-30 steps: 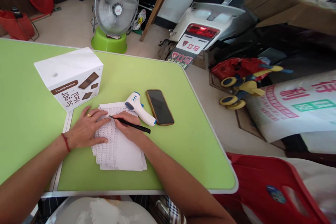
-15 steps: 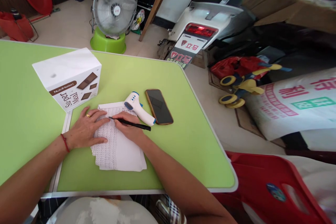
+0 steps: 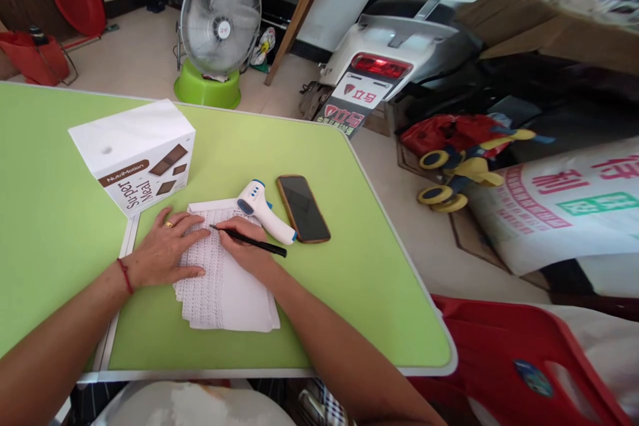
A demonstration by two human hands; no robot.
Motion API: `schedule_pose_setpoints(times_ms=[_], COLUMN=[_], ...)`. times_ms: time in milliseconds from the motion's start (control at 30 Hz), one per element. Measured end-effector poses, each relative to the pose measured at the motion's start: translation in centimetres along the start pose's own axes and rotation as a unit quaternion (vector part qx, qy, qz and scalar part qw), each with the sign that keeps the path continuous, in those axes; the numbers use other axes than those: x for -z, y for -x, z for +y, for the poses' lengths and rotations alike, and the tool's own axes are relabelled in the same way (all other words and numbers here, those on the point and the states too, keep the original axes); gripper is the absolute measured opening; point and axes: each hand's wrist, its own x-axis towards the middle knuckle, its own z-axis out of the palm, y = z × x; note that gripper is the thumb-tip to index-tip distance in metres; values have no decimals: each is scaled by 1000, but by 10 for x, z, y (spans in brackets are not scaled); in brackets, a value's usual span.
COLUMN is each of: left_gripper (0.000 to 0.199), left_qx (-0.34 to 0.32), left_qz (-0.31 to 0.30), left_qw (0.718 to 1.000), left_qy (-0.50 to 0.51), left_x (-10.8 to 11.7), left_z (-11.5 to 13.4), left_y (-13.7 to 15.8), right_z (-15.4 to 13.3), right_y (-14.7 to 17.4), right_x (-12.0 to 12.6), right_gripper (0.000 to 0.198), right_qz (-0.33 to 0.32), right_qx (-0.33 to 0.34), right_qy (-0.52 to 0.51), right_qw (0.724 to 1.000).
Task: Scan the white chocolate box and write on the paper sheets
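Handwriting covers the left part of a stack of white paper [image 3: 239, 299] on the green table, while its right part is blank. My left hand [image 3: 167, 249] lies on the paper's left side, fingers spread and nothing held. A black pen [image 3: 259, 241] is gripped in my right hand [image 3: 244, 246], its tip near the written lines close to my left fingertips. At the paper's top right corner rests a white and blue infrared thermometer [image 3: 267, 213], just beyond my right hand. A smartphone [image 3: 303, 208] in a brown case lies beside the thermometer.
A white carton [image 3: 144, 160] stands on the table [image 3: 359, 293] at the left. Past the far edge, a fan [image 3: 221, 20] sits on a green basin. A white scooter [image 3: 379, 53] and a sack [image 3: 574, 200] stand at the right, with a red chair [image 3: 499, 346] near the table's corner.
The whole view has shifted slightly, so things appear a little lower. My right hand and the pen have moved very little; my left hand stays on the paper.
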Motion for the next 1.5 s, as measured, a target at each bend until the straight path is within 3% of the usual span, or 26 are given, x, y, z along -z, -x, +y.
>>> schedule_pose_setpoints(times_ms=[733,1500], left_gripper=[61,61], left_qx=[1,-1], left_qz=[2,4], left_qw=[1000,1000], left_qy=[3,2], left_x=[1,0], left_z=[1,-1], left_y=[-1,0], right_z=[-2,-1], right_y=[1,2], right_x=[1,1], right_gripper=[14,14], right_qz=[-20,13], right_qx=[-10,-24], right_qy=[6,-2], right_qw=[1000,1000])
